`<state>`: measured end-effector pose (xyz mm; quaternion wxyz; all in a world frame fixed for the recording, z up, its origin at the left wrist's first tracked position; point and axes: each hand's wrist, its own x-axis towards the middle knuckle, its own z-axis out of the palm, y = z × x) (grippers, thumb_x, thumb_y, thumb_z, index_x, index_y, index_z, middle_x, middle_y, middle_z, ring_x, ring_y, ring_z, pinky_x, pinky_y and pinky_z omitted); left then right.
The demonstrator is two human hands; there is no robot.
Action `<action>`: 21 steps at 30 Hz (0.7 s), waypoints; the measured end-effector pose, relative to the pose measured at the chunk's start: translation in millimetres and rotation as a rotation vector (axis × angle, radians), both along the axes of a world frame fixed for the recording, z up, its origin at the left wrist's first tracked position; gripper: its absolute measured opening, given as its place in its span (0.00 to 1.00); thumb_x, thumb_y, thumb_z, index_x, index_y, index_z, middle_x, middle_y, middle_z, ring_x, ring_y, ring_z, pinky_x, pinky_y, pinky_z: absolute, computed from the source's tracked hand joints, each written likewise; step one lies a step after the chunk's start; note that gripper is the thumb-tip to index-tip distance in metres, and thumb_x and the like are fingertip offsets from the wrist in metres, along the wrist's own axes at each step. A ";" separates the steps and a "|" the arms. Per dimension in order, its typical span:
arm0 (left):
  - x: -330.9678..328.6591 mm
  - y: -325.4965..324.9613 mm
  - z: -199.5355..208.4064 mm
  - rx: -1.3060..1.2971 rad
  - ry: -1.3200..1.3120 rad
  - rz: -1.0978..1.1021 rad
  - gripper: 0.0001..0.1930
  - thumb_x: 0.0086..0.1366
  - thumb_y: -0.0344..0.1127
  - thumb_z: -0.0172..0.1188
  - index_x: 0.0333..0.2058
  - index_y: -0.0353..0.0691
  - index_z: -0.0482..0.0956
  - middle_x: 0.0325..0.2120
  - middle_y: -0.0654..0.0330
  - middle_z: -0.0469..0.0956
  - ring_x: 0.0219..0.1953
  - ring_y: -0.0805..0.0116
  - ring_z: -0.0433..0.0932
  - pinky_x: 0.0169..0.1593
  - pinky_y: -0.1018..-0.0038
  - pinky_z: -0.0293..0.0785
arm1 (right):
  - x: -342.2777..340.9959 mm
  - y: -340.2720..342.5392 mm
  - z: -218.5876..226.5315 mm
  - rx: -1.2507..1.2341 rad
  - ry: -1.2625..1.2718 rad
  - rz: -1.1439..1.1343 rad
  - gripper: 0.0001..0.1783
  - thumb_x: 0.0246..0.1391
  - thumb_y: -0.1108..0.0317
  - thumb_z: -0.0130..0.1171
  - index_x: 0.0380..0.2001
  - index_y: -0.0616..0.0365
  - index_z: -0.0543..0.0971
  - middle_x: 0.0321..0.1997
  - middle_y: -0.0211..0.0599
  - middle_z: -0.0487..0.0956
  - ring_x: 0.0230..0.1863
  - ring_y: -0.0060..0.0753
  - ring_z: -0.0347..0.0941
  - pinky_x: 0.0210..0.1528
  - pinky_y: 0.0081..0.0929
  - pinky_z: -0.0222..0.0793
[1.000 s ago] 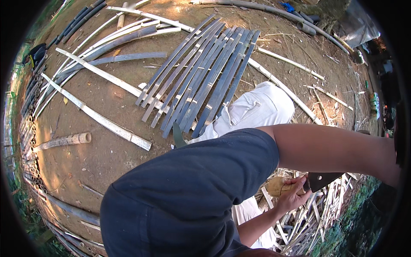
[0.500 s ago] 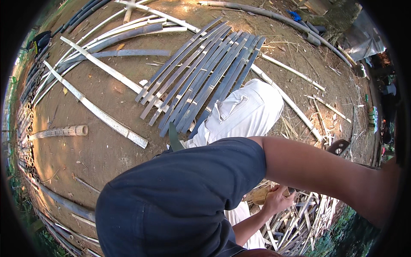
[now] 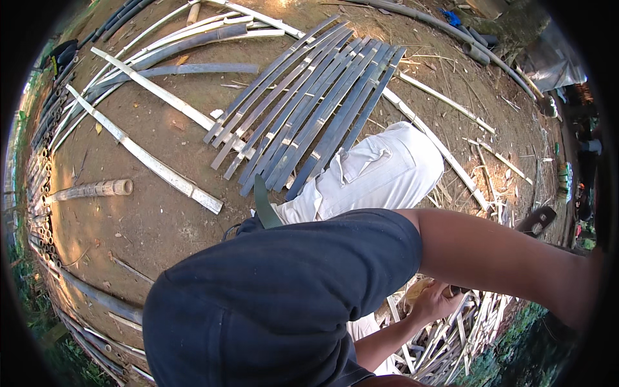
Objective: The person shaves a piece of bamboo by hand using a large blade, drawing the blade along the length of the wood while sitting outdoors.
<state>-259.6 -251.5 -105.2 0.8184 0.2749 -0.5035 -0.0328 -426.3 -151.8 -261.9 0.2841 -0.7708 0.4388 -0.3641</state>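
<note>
My left arm (image 3: 496, 251) stretches from a dark blue sleeve (image 3: 361, 248) toward the right rim, where its hand is lost from sight. Below it, my right hand (image 3: 435, 302) is closed around a brown handle with a dark end (image 3: 454, 291). Beside that hand shows a tan wooden piece (image 3: 419, 289), partly covered by the fingers. A dark flat blade with small holes (image 3: 536, 221) sticks out beyond my left arm; the arm hides whether it joins the handle. A pile of thin split bamboo strips (image 3: 461, 335) lies under my right hand.
Dark bamboo slats (image 3: 309, 109) lie side by side across pale bamboo strips on bare soil. More split bamboo (image 3: 145, 158) rests at the left, near a short bamboo pole (image 3: 97, 189). My knee in white trousers (image 3: 400, 155) and an upright green strip (image 3: 264, 203) stand close by.
The ground has shifted slightly in view. My right hand, the brown handle, my knee and the dark blade now appear further right. My right hand keeps its grip.
</note>
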 end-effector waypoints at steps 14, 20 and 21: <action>-5.9 8.0 5.3 0.000 0.005 0.014 0.18 0.64 0.40 0.48 0.15 0.41 0.67 0.13 0.58 0.71 0.14 0.78 0.71 0.21 0.87 0.61 | 16.8 -10.2 -26.6 -0.085 -0.049 -0.114 0.14 0.62 0.64 0.59 0.27 0.66 0.78 0.20 0.33 0.78 0.20 0.18 0.72 0.21 0.21 0.63; 10.1 33.6 0.3 -0.001 0.020 0.049 0.18 0.64 0.40 0.48 0.16 0.40 0.68 0.13 0.57 0.72 0.15 0.77 0.71 0.21 0.87 0.62 | 34.8 -8.5 10.5 0.180 0.336 -0.130 0.13 0.62 0.69 0.53 0.24 0.62 0.73 0.15 0.32 0.72 0.15 0.22 0.67 0.19 0.27 0.63; 12.4 33.9 0.8 -0.002 0.008 0.056 0.18 0.64 0.40 0.48 0.16 0.40 0.68 0.13 0.56 0.72 0.15 0.77 0.71 0.21 0.87 0.62 | 38.2 0.3 26.9 0.197 0.107 -0.082 0.13 0.63 0.70 0.53 0.23 0.62 0.73 0.15 0.30 0.72 0.14 0.19 0.66 0.18 0.23 0.62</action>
